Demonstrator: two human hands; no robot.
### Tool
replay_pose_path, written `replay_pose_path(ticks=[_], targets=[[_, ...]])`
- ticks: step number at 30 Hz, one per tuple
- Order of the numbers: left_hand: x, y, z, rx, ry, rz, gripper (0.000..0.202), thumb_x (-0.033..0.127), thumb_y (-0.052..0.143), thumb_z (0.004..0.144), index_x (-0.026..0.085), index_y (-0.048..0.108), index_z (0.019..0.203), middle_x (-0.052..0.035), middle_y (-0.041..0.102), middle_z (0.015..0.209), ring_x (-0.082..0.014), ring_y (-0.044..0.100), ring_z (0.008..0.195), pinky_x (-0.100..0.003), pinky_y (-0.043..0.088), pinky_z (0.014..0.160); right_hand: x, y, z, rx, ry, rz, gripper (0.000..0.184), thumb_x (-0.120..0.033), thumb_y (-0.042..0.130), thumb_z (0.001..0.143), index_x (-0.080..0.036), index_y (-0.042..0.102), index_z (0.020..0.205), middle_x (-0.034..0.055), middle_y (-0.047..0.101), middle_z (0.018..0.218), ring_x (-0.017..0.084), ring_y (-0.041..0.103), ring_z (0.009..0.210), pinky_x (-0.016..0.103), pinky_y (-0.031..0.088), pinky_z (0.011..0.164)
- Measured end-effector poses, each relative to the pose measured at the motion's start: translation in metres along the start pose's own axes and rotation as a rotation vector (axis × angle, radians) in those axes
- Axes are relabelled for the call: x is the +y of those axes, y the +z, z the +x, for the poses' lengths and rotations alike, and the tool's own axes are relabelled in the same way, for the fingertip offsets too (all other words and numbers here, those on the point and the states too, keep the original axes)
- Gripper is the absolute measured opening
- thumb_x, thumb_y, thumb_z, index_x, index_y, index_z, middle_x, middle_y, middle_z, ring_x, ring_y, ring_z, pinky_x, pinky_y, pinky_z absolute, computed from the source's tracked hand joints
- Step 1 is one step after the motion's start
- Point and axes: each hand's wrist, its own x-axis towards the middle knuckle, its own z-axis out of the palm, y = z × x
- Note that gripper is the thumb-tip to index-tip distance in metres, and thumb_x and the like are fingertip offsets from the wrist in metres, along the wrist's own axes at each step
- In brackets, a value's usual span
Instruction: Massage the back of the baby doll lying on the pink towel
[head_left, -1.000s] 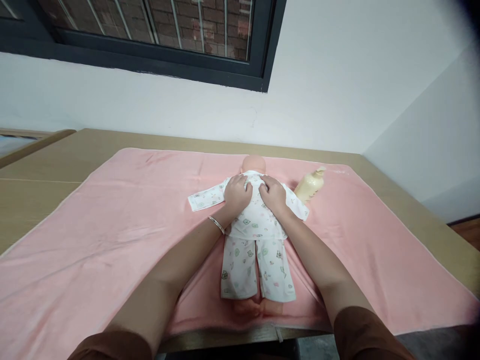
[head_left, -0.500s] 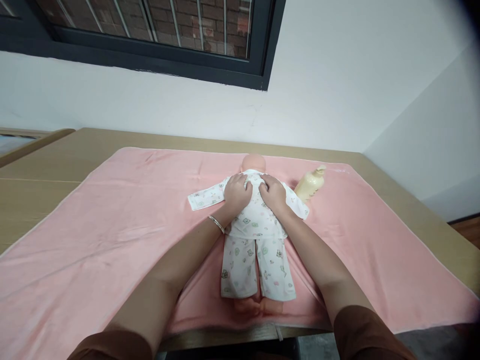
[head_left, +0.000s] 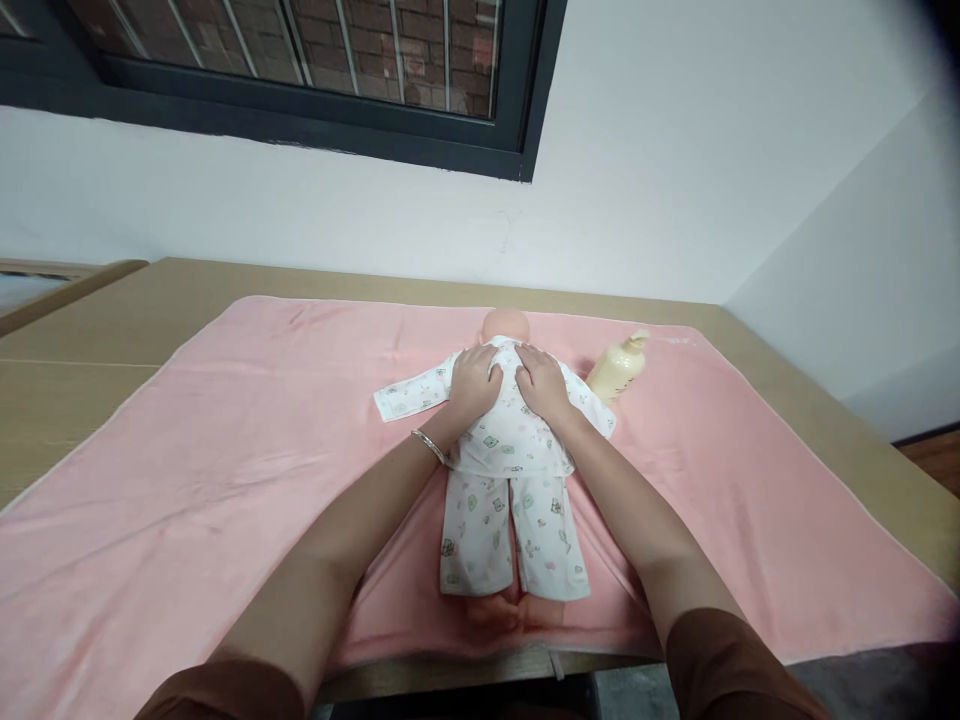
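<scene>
A baby doll [head_left: 507,326] in white patterned pyjamas [head_left: 504,500] lies on a pink towel [head_left: 225,450], head away from me and feet at the near edge. My left hand [head_left: 474,382] rests on the doll's left shoulder, fingers curled onto the shirt cloth. My right hand [head_left: 541,384] lies on the right shoulder in the same way, fingers bent and pressing the fabric. A thin bangle sits on my left wrist. A cream pump bottle [head_left: 616,368] lies on the towel just right of the doll's sleeve.
The towel covers most of a wooden table [head_left: 90,330] set against a white wall. A dark-framed window [head_left: 300,90] is above. The table's right edge drops to a wooden floor [head_left: 930,455].
Both hands stay on the doll's shoulders. The view has shifted slightly; nothing else has visibly moved.
</scene>
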Motion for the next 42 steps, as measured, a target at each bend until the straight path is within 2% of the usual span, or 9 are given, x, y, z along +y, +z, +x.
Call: replay_pose_path(ticks=[4, 8, 14, 20, 23, 30, 34, 38, 42], targets=[[0.001, -0.003, -0.001, -0.007, 0.04, -0.024, 0.036, 0.017, 0.042, 0.088, 0.02, 0.065, 0.115, -0.0077, 0.069, 0.12, -0.0239, 0.059, 0.116, -0.043, 0.044, 0.105, -0.002, 0.002, -0.004, 0.061, -0.014, -0.005, 0.044, -0.018, 0.041, 0.09, -0.015, 0.063, 0.128, 0.0109, 0.061, 0.136, 0.026, 0.054, 0.129, 0.044, 0.037, 0.114], [0.006, -0.006, -0.004, 0.029, 0.02, -0.013, 0.032, 0.015, 0.043, 0.087, 0.021, 0.068, 0.106, -0.0074, 0.071, 0.112, -0.0243, 0.061, 0.11, -0.042, 0.046, 0.101, -0.009, 0.002, -0.011, 0.13, 0.077, -0.043, 0.037, -0.025, 0.046, 0.09, -0.02, 0.069, 0.119, 0.0086, 0.067, 0.128, 0.025, 0.06, 0.122, 0.039, 0.046, 0.105], [0.006, -0.005, -0.004, 0.067, -0.049, -0.003, 0.028, 0.021, 0.044, 0.091, 0.019, 0.067, 0.107, -0.0083, 0.071, 0.111, -0.0253, 0.061, 0.109, -0.041, 0.046, 0.102, -0.015, -0.002, -0.01, 0.108, 0.19, -0.053, 0.038, -0.028, 0.048, 0.091, -0.022, 0.066, 0.123, 0.0075, 0.066, 0.129, 0.026, 0.061, 0.121, 0.039, 0.048, 0.102], [0.0, -0.003, 0.001, -0.041, 0.007, -0.03, 0.036, 0.032, 0.038, 0.099, 0.02, 0.061, 0.123, -0.0078, 0.065, 0.129, -0.0247, 0.056, 0.122, -0.043, 0.039, 0.109, 0.0, -0.001, 0.0, -0.039, -0.017, -0.014, 0.049, -0.022, 0.041, 0.092, -0.015, 0.052, 0.14, 0.0116, 0.052, 0.146, 0.028, 0.045, 0.137, 0.048, 0.035, 0.115], [0.0, -0.003, 0.002, -0.035, 0.006, -0.012, 0.031, 0.032, 0.042, 0.097, 0.02, 0.064, 0.117, -0.0083, 0.068, 0.122, -0.0253, 0.058, 0.117, -0.042, 0.041, 0.105, 0.004, 0.0, 0.001, -0.063, -0.054, -0.014, 0.05, -0.021, 0.039, 0.093, -0.014, 0.049, 0.142, 0.0127, 0.047, 0.15, 0.028, 0.043, 0.139, 0.05, 0.034, 0.115], [0.009, -0.007, -0.003, 0.051, -0.063, 0.029, 0.019, 0.028, 0.048, 0.093, 0.02, 0.066, 0.094, -0.0086, 0.07, 0.099, -0.0256, 0.061, 0.103, -0.041, 0.046, 0.096, -0.008, -0.001, -0.007, 0.082, 0.035, -0.053, 0.039, -0.022, 0.042, 0.092, -0.018, 0.068, 0.12, 0.0094, 0.068, 0.126, 0.025, 0.06, 0.121, 0.039, 0.045, 0.106], [0.009, -0.005, -0.002, 0.038, -0.08, 0.067, 0.024, 0.028, 0.046, 0.094, 0.018, 0.065, 0.106, -0.01, 0.069, 0.109, -0.0269, 0.06, 0.108, -0.042, 0.045, 0.1, -0.007, -0.001, -0.005, 0.06, 0.049, -0.053, 0.042, -0.022, 0.042, 0.091, -0.016, 0.065, 0.126, 0.0104, 0.065, 0.131, 0.027, 0.057, 0.125, 0.042, 0.044, 0.108], [0.004, -0.003, 0.001, -0.067, -0.004, 0.088, 0.035, 0.029, 0.04, 0.097, 0.018, 0.059, 0.125, -0.0108, 0.064, 0.129, -0.0273, 0.055, 0.123, -0.046, 0.038, 0.109, 0.001, 0.0, 0.001, -0.029, -0.02, -0.039, 0.05, -0.02, 0.038, 0.091, -0.012, 0.055, 0.137, 0.0131, 0.056, 0.142, 0.03, 0.049, 0.133, 0.05, 0.038, 0.112], [0.002, -0.005, 0.002, -0.1, 0.057, 0.069, 0.036, 0.026, 0.035, 0.098, 0.02, 0.058, 0.126, -0.0077, 0.062, 0.133, -0.0244, 0.054, 0.125, -0.045, 0.036, 0.11, 0.003, 0.001, 0.002, -0.003, -0.044, -0.01, 0.048, -0.018, 0.039, 0.089, -0.013, 0.059, 0.132, 0.0128, 0.059, 0.139, 0.029, 0.052, 0.13, 0.049, 0.039, 0.111]])
